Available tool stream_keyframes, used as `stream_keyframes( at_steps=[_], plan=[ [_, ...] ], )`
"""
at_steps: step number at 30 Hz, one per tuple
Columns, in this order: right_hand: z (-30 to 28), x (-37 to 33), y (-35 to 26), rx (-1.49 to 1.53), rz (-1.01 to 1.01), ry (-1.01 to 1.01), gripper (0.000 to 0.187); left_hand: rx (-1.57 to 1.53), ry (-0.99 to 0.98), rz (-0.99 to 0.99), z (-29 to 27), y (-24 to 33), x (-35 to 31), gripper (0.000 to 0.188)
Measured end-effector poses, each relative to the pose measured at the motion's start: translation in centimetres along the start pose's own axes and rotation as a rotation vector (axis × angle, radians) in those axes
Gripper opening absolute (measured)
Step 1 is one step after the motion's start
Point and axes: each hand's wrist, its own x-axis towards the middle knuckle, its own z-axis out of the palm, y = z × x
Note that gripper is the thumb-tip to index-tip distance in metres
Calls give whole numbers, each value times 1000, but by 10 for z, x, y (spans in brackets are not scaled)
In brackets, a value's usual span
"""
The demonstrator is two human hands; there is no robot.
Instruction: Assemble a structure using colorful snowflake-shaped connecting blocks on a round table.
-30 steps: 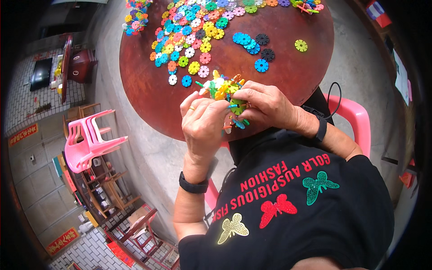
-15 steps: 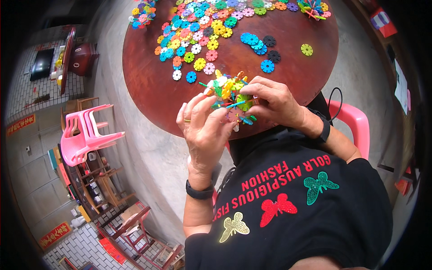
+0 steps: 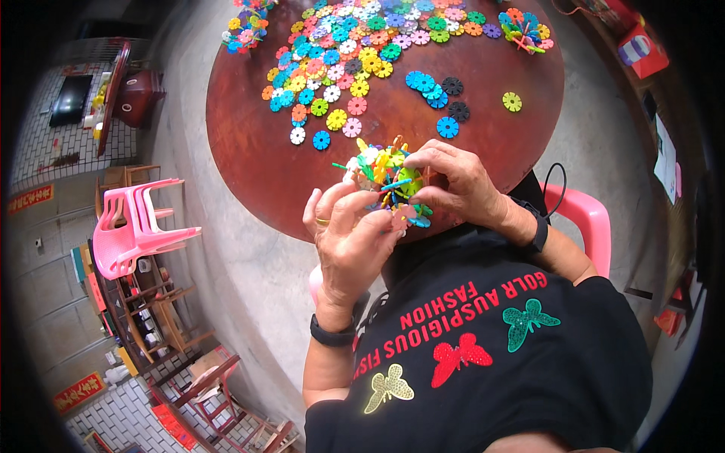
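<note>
Disc cluster (image 3: 384, 161) grasped by left fingers (image 3: 352, 207), right fingers (image 3: 435, 157); round brown table (image 3: 257, 162); grey floor (image 3: 264, 260)

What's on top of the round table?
Loose notched discs in many colours lie on the round table, with two built clusters near its edge. The left hand, right hand and held cluster hide part of its near side; surface beneath the discs is covered too.

My feed shows a round, red-brown surface (image 3: 260, 162). Over its far part I get a dense spread of slotted discs (image 3: 371, 63) in many colours. Nearer, rightward, I find blue discs (image 3: 447, 127), some overlapping, beside two black discs (image 3: 458, 112), then a lone yellow disc (image 3: 512, 101). Clusters (image 3: 525, 32) sit by the edge, far left and far right.
</note>
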Motion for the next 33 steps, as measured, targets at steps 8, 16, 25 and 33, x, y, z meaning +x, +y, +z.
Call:
stream_keyframes(
  at_steps=[8, 16, 25, 33],
  plan=[
    [-1, -2, 0, -33, -8, -12, 40, -127, 30, 21, -10, -7, 9, 21],
    [4, -3, -2, -12, 8, -30, 39, 7, -41, -297, 21, -106, 41, 20],
    [3, -3, -2, -25, 16, -33, 41, 167, -148, -228, 71, -148, 60, 30],
    [3, -3, -8, -68, -6, -32, 38, 183, -144, -237, 68, -149, 55, 15]
  ],
)
